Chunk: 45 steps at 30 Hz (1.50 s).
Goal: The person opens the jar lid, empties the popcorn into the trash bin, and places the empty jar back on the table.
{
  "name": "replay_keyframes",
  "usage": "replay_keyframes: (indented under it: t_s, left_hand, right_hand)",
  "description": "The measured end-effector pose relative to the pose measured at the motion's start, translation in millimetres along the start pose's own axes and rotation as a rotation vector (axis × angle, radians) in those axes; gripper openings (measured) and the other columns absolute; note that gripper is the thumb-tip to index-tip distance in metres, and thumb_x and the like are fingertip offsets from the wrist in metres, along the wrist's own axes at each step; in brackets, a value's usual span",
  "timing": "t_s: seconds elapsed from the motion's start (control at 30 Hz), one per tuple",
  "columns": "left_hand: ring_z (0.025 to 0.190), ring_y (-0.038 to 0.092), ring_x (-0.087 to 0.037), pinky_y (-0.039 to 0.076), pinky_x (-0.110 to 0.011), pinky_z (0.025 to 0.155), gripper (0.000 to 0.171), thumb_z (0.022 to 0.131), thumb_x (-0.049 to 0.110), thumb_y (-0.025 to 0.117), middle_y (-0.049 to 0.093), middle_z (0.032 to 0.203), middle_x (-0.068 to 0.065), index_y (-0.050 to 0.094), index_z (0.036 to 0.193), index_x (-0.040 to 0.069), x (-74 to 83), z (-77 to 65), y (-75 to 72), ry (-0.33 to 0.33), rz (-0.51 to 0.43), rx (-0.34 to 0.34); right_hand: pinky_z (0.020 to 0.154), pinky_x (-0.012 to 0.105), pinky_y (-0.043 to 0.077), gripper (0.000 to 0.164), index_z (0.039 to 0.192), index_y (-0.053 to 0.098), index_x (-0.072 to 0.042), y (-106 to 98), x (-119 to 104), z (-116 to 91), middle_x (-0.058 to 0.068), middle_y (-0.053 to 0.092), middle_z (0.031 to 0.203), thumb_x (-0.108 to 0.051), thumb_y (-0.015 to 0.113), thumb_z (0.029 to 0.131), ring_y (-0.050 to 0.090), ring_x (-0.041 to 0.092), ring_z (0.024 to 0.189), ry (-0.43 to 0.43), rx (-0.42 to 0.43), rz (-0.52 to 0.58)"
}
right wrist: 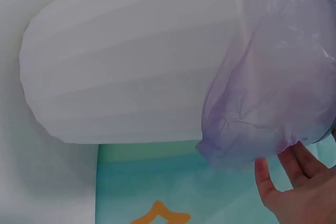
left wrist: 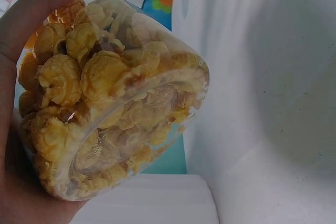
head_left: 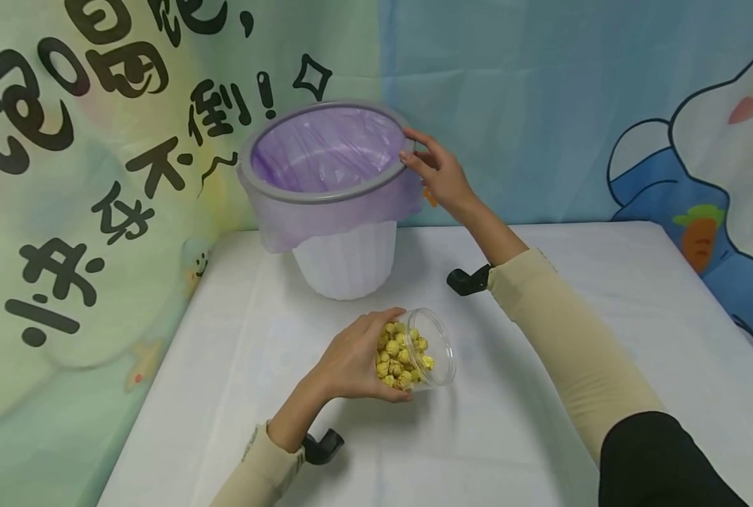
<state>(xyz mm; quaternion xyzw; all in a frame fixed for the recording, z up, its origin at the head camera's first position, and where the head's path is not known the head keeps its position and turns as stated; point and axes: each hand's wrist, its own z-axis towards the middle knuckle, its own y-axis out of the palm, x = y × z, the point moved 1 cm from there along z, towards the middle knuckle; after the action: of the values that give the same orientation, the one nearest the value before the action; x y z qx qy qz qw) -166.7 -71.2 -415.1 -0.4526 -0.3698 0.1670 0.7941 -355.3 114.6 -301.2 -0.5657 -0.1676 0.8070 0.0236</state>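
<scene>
My left hand (head_left: 357, 359) grips a clear plastic jar (head_left: 439, 352) partly filled with yellow popcorn (head_left: 396, 358). The jar lies tilted over the table with its wide, lidless mouth facing right. Through its base, the left wrist view shows the popcorn (left wrist: 100, 82) packed close up, a thumb (left wrist: 37, 14) along the wall. Behind it stands a white trash can (head_left: 347, 260) with a grey rim (head_left: 325, 197) and a purple bag (head_left: 325, 151) folded over it. My right hand (head_left: 439, 172) holds the can's right rim, with several fingertips (right wrist: 262, 169) at the bag's outside.
A white cloth covers the table (head_left: 237, 394), its far edge close behind the can. A printed backdrop (head_left: 509, 105) with lettering and a cartoon rabbit hangs behind and to the left. Black camera mounts (head_left: 468, 280) stick out from both wrists.
</scene>
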Motion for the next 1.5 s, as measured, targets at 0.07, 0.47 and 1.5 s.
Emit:
replay_keyframes:
  t_s: [0.07, 0.47, 1.5]
  left_hand:
    - [0.11, 0.049, -0.016, 0.046, -0.033, 0.087, 0.111, 0.049, 0.057, 0.082, 0.051, 0.125, -0.005, 0.032, 0.139, 0.014, 0.2, 1.7, -1.1, 0.006, 0.0, 0.002]
    - [0.117, 0.045, -0.019, 0.043, -0.04, 0.092, 0.111, 0.052, 0.053, 0.082, 0.047, 0.13, -0.008, 0.031, 0.14, 0.008, 13.9, 17.6, -58.7, -0.023, -0.034, 0.129]
    - [0.125, 0.036, -0.032, 0.028, -0.044, 0.103, 0.113, 0.058, 0.052, 0.081, 0.036, 0.139, -0.016, 0.019, 0.146, 0.019, -91.0, 136.4, -249.7, -0.271, 0.394, 0.312]
  right_hand:
    - [0.086, 0.04, 0.039, 0.05, 0.141, 0.039, -0.024, -0.3, 0.0, 0.0, 0.009, 0.048, 0.133, -0.032, 0.053, 0.094, 0.043, 0.017, 0.121, 0.008, 0.002, 0.016]
    - [0.088, 0.044, 0.038, 0.05, 0.141, 0.039, -0.022, -2.5, 2.7, -2.1, 0.01, 0.045, 0.135, -0.029, 0.053, 0.094, 0.042, 0.018, 0.122, -0.001, 0.002, 0.06]
    - [0.057, 0.024, 0.03, 0.047, 0.141, 0.037, -0.02, 9.2, 8.2, -2.1, 0.012, 0.051, 0.118, -0.023, 0.049, 0.096, 0.045, 0.015, 0.084, -0.046, 0.021, 0.203]
